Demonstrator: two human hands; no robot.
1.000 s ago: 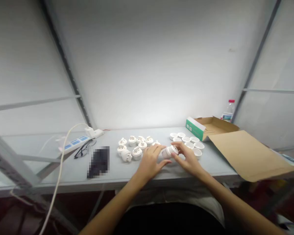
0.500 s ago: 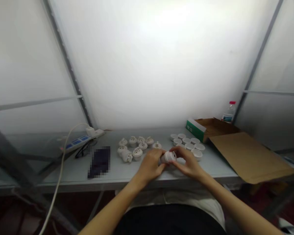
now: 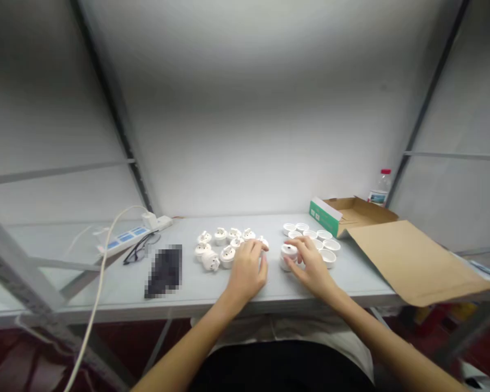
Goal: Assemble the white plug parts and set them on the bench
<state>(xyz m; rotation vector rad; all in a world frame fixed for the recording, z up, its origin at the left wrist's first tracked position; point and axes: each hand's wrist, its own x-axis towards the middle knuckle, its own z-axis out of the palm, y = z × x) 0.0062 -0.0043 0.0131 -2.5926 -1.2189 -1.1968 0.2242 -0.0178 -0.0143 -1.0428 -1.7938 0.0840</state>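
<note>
My right hand (image 3: pixel 313 269) has its thumb and fingers around a white round piece (image 3: pixel 288 257) that stands on the table. To the left, my left hand (image 3: pixel 248 269) is over the near edge of a group of white socket pieces (image 3: pixel 227 256), fingers bent; what lies under its fingertips is mostly hidden. One white piece (image 3: pixel 262 242) shows just beyond those fingertips. Several white round cups (image 3: pixel 328 257) stand behind and to the right of my right hand, which partly covers them.
An open cardboard box (image 3: pixel 351 212) with a green side and a long brown flap (image 3: pixel 416 261) is at the right, a bottle (image 3: pixel 380 188) behind it. At the left are a power strip (image 3: pixel 126 238), glasses (image 3: pixel 141 249) and a dark blurred item (image 3: pixel 164 271).
My hands have moved apart. The left one has let go of the white piece and shifted left; the piece now stands upright in my right hand. The back panel looks darker.
</note>
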